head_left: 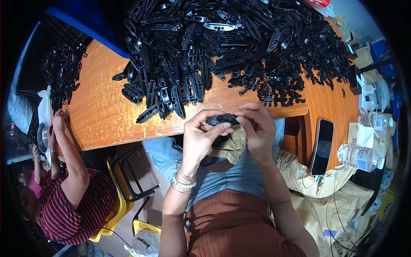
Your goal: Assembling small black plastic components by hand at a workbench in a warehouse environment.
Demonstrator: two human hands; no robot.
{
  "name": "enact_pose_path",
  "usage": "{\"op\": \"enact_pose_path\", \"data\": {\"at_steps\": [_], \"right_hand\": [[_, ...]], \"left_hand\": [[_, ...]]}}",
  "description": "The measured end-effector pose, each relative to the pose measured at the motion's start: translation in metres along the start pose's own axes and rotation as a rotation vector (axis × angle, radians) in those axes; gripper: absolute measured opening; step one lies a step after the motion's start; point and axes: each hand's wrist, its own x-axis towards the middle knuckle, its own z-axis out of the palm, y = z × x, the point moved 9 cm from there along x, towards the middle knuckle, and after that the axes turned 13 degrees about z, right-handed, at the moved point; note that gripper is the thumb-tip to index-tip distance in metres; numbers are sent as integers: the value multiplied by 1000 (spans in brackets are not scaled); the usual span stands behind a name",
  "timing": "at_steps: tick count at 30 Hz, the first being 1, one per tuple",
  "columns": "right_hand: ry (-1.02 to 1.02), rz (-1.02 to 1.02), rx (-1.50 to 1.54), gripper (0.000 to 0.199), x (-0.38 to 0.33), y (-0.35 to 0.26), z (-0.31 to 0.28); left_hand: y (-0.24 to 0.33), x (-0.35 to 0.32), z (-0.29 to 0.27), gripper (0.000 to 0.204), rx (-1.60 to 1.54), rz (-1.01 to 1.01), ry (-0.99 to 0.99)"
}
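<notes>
My left hand grips a long black plastic part between thumb and fingers, just off the table's front edge and above my lap. The part lies roughly level and has a raised bit on its upper side. At its right end, my right hand pinches with thumb and forefinger. Whether a smaller piece is also between those right fingertips is hidden. Beyond my hands, a large heap of similar black plastic parts covers the table. Right of it spreads a pile of small black clips.
A wooden table carries the piles, with a blue bin at far left. On the right are a phone and a clear plastic bottle. At left, a person in a striped top handles another black heap.
</notes>
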Motion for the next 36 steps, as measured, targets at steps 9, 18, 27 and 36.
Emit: {"op": "enact_pose_path", "data": {"at_steps": [9, 18, 27, 36], "right_hand": [[-155, 319, 87, 21, -12, 29, 10], [-462, 351, 56, 22, -20, 29, 9], [64, -412, -743, 13, 52, -18, -3], [-48, 8, -69, 9, 39, 15, -17]], "left_hand": [[1, -3, 2, 15, 10, 38, -75], [40, 19, 12, 11, 571, 346, -357], [52, 107, 49, 20, 1277, 670, -193], [42, 72, 4, 23, 484, 336, -39]]}}
